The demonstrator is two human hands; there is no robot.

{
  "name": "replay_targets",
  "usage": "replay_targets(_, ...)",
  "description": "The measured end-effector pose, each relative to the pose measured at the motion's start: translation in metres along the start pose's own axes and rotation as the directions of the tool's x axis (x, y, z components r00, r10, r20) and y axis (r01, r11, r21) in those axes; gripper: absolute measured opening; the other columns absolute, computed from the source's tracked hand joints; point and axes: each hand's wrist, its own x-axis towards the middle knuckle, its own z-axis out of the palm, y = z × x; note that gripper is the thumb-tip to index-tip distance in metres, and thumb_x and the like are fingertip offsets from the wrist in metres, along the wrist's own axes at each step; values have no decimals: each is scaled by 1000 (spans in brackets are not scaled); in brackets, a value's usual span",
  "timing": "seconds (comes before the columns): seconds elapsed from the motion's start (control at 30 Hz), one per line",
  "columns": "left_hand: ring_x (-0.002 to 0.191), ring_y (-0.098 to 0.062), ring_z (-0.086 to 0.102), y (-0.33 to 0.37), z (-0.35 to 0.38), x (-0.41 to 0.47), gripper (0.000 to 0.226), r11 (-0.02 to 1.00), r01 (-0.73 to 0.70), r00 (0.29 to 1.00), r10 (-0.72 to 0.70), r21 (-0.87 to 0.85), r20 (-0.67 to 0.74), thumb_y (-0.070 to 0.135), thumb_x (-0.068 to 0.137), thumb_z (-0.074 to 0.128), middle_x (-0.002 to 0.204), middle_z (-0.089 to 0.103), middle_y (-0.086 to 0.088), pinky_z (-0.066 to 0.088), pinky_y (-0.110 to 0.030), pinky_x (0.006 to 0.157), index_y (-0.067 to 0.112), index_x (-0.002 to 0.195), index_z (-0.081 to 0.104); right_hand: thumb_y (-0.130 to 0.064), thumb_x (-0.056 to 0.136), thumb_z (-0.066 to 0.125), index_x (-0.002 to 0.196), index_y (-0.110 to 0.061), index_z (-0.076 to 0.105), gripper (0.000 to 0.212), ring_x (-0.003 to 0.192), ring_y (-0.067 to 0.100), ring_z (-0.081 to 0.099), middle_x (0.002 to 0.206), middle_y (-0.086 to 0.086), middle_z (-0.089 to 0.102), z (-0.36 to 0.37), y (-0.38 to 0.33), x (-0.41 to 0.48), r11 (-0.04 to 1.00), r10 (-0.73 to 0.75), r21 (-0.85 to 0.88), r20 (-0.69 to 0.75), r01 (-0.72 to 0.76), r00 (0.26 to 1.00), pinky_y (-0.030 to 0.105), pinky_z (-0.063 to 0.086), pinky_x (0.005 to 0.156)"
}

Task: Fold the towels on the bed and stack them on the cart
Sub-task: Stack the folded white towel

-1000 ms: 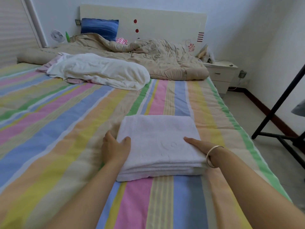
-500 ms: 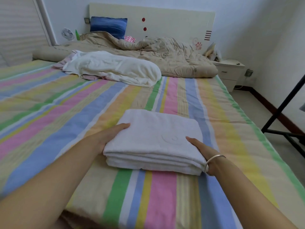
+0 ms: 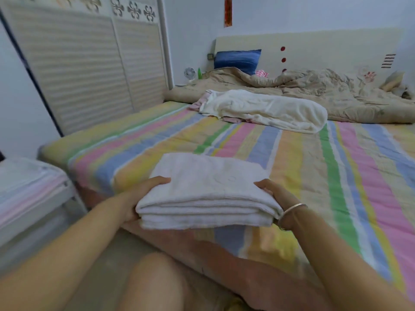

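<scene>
A folded white towel [image 3: 208, 187] is lifted over the near edge of the striped bed [image 3: 336, 187]. My left hand [image 3: 143, 194] grips its left end, thumb on top and fingers underneath. At the right end my right hand [image 3: 274, 194], with a bracelet on the wrist, holds it the same way. An unfolded cream towel [image 3: 265, 111] lies crumpled further up the bed over something pink. At the far left stands the cart [image 3: 67, 194], its metal frame showing, with folded striped fabric [image 3: 24, 191] on top.
A beige quilt [image 3: 314, 90] and a blue pillow [image 3: 238, 59] lie by the headboard. A slatted wardrobe [image 3: 89, 63] lines the left wall. My knee [image 3: 152, 283] shows at the bottom, with bare floor between bed and cart.
Both hands have closed on the towel's ends and drawn it toward the bed's near edge. The view has swung left, bringing the cart and wardrobe into sight.
</scene>
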Motion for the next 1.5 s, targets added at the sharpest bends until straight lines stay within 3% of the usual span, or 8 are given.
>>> replay_targets(0.17, 97, -30, 68, -30, -103, -56, 52, 984, -73, 978, 38, -165, -203, 43, 81, 70, 101, 73, -17, 51, -40, 92, 8, 120, 63, -31, 84, 66, 70, -10, 65, 25, 43, 20, 56, 54, 7, 62, 130, 4, 10, 991, 52, -130, 136, -34, 989, 21, 44, 49)
replay_targets(0.33, 51, -6, 67, -49, -162, -100, 17, 952, -224, 901, 120, -210, -418, 31, 91, 63, 55, 69, 4, 44, -27, 65, 15, 88, 57, -30, 87, 63, 81, -7, 69, 25, 50, 21, 61, 64, 10, 67, 223, 7, 18, 972, 112, -229, 282, -46, 953, 22, 49, 48)
replay_targets(0.47, 92, -25, 69, -70, -221, -105, 40, 895, -306, 856, 111, -323, -504, 35, 79, 73, 89, 76, -4, 52, -34, 74, 19, 114, 61, -28, 89, 62, 97, -6, 64, 23, 63, 23, 62, 69, 8, 68, 297, 5, 40, 930, 128, -369, 332, 3, 934, 28, 50, 57)
replay_targets(0.63, 89, -27, 68, -84, -290, -88, 36, 855, -367, 753, 40, -368, -657, 28, 82, 73, 96, 74, -10, 50, -32, 65, 13, 113, 62, -29, 90, 64, 94, -10, 64, 19, 50, 16, 59, 72, 6, 60, 401, -6, 84, 794, 147, -595, 387, 125, 910, 21, 42, 43)
replay_targets(0.93, 90, -28, 70, -87, -455, -32, 73, 776, -507, 550, -44, -375, -834, 40, 63, 86, 103, 73, -9, 54, -33, 70, 15, 125, 59, -25, 77, 78, 118, 1, 62, 51, 90, 29, 59, 102, 12, 63, 614, 6, 180, 739, -95, -549, 488, 390, 867, 36, 48, 80)
replay_targets(1.23, 92, -29, 71, -94, -554, 17, 68, 740, -497, 559, -127, -453, -820, 38, 58, 86, 101, 74, -9, 57, -44, 84, 14, 118, 65, -22, 83, 74, 99, -9, 66, 23, 58, 17, 50, 70, 1, 57, 740, 21, 254, 681, -68, -593, 533, 430, 843, 24, 38, 50)
replay_targets(1.4, 93, -27, 71, -121, -573, 35, 90, 767, -431, 570, -177, -475, -802, 45, 43, 93, 102, 74, -7, 56, -38, 84, 16, 122, 62, -27, 77, 79, 121, -6, 62, 52, 94, 30, 59, 108, 11, 65, 753, 59, 292, 557, 56, -742, 481, 373, 875, 38, 48, 93)
replay_targets(1.5, 92, -26, 71, -119, -580, 36, 110, 810, -354, 581, -202, -468, -788, 54, 26, 92, 105, 73, -6, 56, -39, 86, 15, 124, 59, -33, 79, 77, 121, -4, 62, 53, 91, 27, 60, 105, 8, 64, 743, 64, 307, 492, 119, -791, 475, 364, 872, 34, 47, 87)
